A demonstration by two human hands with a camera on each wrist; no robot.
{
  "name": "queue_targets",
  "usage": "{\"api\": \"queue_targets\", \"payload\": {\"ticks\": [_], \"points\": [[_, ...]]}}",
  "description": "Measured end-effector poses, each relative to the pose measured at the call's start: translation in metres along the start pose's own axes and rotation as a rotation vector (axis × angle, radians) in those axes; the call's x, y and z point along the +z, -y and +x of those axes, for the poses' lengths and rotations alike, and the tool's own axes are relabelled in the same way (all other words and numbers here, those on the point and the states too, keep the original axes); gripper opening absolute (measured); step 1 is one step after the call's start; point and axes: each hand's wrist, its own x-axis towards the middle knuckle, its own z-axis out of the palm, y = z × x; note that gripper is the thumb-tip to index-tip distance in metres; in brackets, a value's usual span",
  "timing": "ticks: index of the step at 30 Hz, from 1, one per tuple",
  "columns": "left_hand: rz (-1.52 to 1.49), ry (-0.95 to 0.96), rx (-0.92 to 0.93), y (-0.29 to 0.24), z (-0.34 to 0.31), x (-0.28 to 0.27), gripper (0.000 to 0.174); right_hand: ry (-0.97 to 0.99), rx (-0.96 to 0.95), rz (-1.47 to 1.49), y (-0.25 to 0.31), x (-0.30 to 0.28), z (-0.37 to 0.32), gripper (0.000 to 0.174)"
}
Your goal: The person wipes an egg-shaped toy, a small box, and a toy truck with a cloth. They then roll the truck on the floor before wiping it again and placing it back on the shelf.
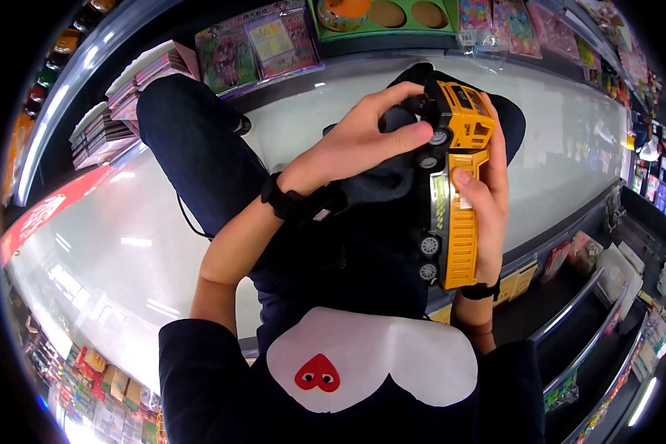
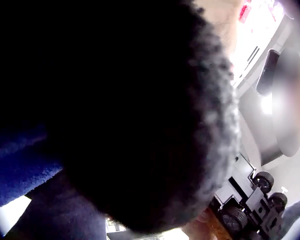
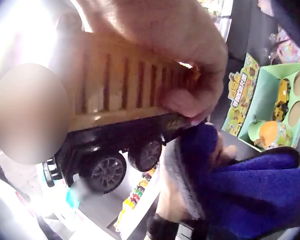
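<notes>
A yellow toy dump truck (image 1: 462, 237) with black chassis and grey-hubbed wheels is held up over the lap, its cab away from the body. My right hand (image 1: 496, 189) grips it along the cargo bed, thumb on the near upper edge. The left hand (image 1: 362, 137) is at the cab end, thumb tip beside a front wheel and index finger near the cab's front. A blue cloth (image 3: 240, 185) is bunched in the left hand against the truck and hangs below it. Dark fuzz fills much of the left wrist view, where the truck's wheeled underside (image 2: 250, 205) shows at lower right.
The person sits with knees bent on a pale glossy floor (image 1: 570, 170). Ahead stand a green box (image 1: 385, 37) with round cut-outs and boxed goods (image 1: 259, 44). Thin packets (image 1: 155, 74) stand at left. Dark shelves with rails (image 1: 570, 303) rise close on the right.
</notes>
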Motion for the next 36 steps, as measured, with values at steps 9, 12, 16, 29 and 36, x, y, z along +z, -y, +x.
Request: {"api": "queue_targets", "payload": {"ticks": [9,12,16,29,36], "points": [[0.113,0.181,-0.042,0.033,-0.009,-0.003,0.049,-0.162,0.026,-0.012,0.017,-0.004,-0.001,0.073],[0.121,0.193,-0.063,0.037,-0.009,-0.002,0.047,-0.126,0.040,-0.017,0.011,-0.013,0.000,0.074],[0.125,0.234,-0.157,0.036,-0.011,-0.004,0.044,-0.162,0.005,-0.017,0.008,-0.021,-0.002,0.074],[0.177,0.020,-0.568,0.075,-0.004,-0.022,0.028,-0.709,0.259,0.428,-0.046,-0.251,-0.069,0.040],[0.398,-0.126,-0.790,0.139,-0.001,-0.040,0.033,-1.014,0.517,0.388,-0.299,-0.408,-0.043,0.033]]}}
